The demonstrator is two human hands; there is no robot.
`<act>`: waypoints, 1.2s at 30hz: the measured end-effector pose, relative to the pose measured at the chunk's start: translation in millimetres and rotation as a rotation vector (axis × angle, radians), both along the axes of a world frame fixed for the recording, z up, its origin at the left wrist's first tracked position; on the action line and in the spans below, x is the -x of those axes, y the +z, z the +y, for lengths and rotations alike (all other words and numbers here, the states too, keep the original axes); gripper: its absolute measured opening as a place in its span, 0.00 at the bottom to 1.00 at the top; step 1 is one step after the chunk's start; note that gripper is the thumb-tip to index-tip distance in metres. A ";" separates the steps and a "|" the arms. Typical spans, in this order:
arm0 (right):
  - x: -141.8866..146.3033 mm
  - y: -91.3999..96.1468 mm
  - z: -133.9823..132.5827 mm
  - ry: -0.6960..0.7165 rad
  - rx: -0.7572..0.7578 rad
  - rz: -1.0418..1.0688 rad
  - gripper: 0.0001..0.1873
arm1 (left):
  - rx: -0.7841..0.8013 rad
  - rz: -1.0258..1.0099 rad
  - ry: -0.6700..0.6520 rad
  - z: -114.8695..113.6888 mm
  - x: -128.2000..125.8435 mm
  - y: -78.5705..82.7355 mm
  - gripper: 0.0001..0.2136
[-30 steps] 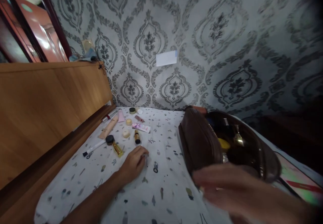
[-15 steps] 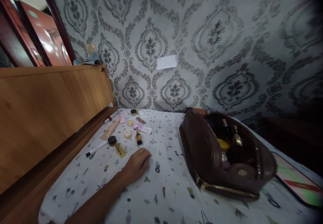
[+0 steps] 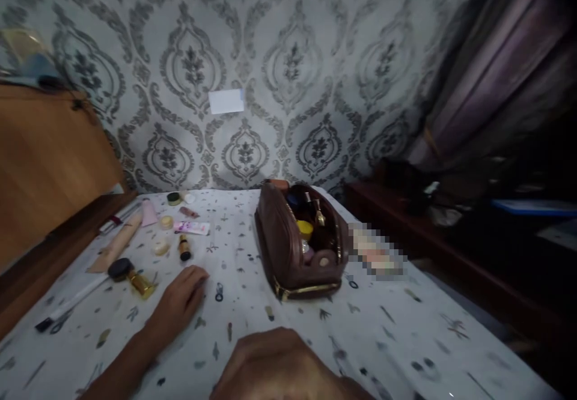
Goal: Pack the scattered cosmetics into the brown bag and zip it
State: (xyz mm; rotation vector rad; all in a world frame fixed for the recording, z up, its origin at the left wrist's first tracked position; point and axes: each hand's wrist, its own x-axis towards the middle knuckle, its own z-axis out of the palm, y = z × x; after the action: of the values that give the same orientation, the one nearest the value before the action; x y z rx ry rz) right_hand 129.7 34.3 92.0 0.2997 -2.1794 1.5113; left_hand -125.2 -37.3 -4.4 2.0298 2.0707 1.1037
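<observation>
My left hand [image 3: 183, 295] rests on the patterned white sheet with its fingers loosely curled together, and I see nothing in it. Just beyond it stands a small gold-and-black bottle [image 3: 184, 247]. Left of it lie a gold bottle [image 3: 142, 284] and a black-lidded jar [image 3: 120, 269]. At the bottom middle, the back of my right hand [image 3: 279, 364] is raised close to the camera, its fingers hidden from view. Ahead of that hand sits a brown cosmetic bag [image 3: 277, 244], unzipped, with a yellow-lidded container [image 3: 305, 229] and other cosmetics inside.
Farther left lie a white-and-pink tube [image 3: 193, 227], a beige tube [image 3: 118, 242], small jars [image 3: 166, 222] and a brush [image 3: 74, 301]. A pixelated flat object [image 3: 376, 253] lies right of the bag. A wooden board [image 3: 54, 154] borders the left; dark furniture [image 3: 406, 226] stands right.
The view has turned right, so the bag and cosmetics appear farther left. My right hand has come into view at the bottom. My left hand still rests beside the cosmetics.
</observation>
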 end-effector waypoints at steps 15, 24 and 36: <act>34.2 -49.7 20.9 -0.367 -0.046 -0.113 0.14 | 0.070 0.067 -0.003 3.4 -3.0 8.7 0.08; 114.9 -96.4 14.0 -0.342 0.169 -0.332 0.10 | 0.010 0.029 -0.018 3.8 6.1 2.8 0.09; 110.5 -106.8 16.8 -0.282 0.131 -0.295 0.11 | 0.028 0.039 -0.016 2.7 5.1 4.0 0.11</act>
State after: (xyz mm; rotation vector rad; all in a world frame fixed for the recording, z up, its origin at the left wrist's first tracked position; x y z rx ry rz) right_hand 19.1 51.1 -14.8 -0.2812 -2.2110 1.6039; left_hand -130.3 -34.6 -0.5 2.0679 2.0723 1.0353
